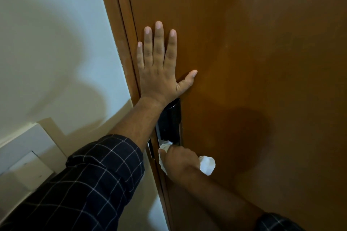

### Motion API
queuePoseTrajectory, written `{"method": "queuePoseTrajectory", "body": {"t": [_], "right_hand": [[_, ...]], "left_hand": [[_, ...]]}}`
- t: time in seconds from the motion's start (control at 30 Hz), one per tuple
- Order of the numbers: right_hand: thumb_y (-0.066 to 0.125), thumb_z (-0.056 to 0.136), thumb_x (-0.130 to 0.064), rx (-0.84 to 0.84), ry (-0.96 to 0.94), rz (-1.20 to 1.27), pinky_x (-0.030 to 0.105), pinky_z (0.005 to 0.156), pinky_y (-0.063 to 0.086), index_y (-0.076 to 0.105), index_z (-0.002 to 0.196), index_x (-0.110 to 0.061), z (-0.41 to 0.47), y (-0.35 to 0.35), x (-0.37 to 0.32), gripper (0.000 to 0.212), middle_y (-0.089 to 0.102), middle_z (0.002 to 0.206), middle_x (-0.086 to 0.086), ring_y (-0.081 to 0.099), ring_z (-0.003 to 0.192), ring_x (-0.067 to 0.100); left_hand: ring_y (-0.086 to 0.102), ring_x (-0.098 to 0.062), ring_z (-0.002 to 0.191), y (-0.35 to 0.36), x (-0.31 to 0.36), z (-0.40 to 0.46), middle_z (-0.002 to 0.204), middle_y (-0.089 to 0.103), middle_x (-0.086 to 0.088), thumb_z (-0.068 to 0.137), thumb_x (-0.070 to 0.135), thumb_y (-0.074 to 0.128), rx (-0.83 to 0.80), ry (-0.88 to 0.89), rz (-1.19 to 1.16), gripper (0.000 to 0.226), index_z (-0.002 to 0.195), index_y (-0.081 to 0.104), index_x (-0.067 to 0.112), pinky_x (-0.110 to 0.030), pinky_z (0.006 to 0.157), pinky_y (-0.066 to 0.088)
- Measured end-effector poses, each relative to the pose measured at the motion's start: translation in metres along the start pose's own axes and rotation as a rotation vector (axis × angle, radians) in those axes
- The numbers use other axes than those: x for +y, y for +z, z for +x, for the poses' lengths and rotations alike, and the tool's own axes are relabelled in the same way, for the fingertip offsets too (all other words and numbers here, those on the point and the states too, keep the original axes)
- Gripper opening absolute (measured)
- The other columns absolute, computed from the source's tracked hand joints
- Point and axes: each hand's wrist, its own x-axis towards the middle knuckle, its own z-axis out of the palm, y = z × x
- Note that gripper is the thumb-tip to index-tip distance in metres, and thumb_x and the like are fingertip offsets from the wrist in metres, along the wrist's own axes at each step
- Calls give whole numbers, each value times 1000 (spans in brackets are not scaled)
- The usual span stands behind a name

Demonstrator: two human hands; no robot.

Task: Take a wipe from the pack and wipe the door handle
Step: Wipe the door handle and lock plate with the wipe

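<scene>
My left hand [159,69] lies flat on the brown wooden door [253,62], fingers spread and pointing up, just above the black lock plate [170,122]. Lower down, my right hand [178,159] is closed around a white wipe [207,165] and pressed against the door handle under the lock plate. The handle itself is hidden under the hand and the wipe. Bits of the wipe stick out on both sides of the fist. The wipe pack is not in view.
The door frame [120,30] runs along the door's left edge, with a pale wall [56,43] beyond it. A white box-like fixture [28,155] sits on the wall at lower left. Both forearms wear dark checked sleeves.
</scene>
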Motion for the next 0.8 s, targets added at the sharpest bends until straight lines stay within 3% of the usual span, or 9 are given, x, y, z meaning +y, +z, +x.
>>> {"method": "queuePoseTrajectory", "body": {"t": [0.13,0.17,0.23,0.37,0.6,0.67,0.7,0.77,0.8], "right_hand": [[49,96,-35,165,-182,-116,37,81,49,46,123,-4,-28,0,24,41,60,115,15,61,102,33],[51,94,-34,104,-232,-165,34,76,47,46,120,-3,-35,-2,34,42,57,107,15,59,95,32],[43,98,-35,79,-310,-49,34,64,47,56,110,-5,-42,-12,53,35,62,89,14,61,78,32],[42,96,-40,266,-552,-143,32,55,53,65,86,-14,-41,-12,95,36,70,74,6,64,61,23],[35,97,-45,367,-415,-155,25,47,44,63,71,-20,-40,9,76,46,65,57,0,56,45,17],[37,96,-40,315,-270,-188,33,55,52,65,86,-15,-28,-1,44,38,71,75,9,65,60,24],[39,96,-37,159,-150,-208,40,72,55,62,106,-12,-18,-8,28,35,69,102,15,67,86,28],[41,99,-34,-164,-34,-216,47,106,36,42,136,-8,0,-7,7,45,45,142,18,44,128,33],[41,100,-32,-221,-54,-178,48,107,35,42,136,-9,4,-5,1,42,45,142,16,43,129,35]], "left_hand": [[22,-38,150,5,-1,-1,160,31,-21,89,77,37,14,5,-8,92,155,23,14,-52,124,10],[21,-38,150,6,-1,-1,160,30,-21,89,77,36,17,5,-7,92,155,23,14,-51,124,8],[20,-37,150,7,-2,0,160,29,-20,89,78,36,23,2,-2,92,155,23,15,-50,124,5],[20,-37,150,6,-1,0,160,29,-20,89,78,36,18,8,-6,93,155,23,15,-50,124,5],[22,-38,150,6,0,0,159,31,-21,88,77,37,25,0,-1,93,155,25,14,-52,124,9],[22,-38,150,7,-1,0,159,31,-21,88,77,38,28,-3,3,93,155,24,14,-51,124,8],[22,-38,150,7,0,0,160,31,-21,88,77,38,28,-3,3,93,155,24,14,-51,124,7],[21,-38,150,6,0,-1,160,29,-21,89,77,37,27,-1,1,93,155,23,14,-51,124,7],[21,-38,150,6,0,-2,160,29,-21,89,77,36,26,1,-1,93,156,23,13,-51,124,7]]}}
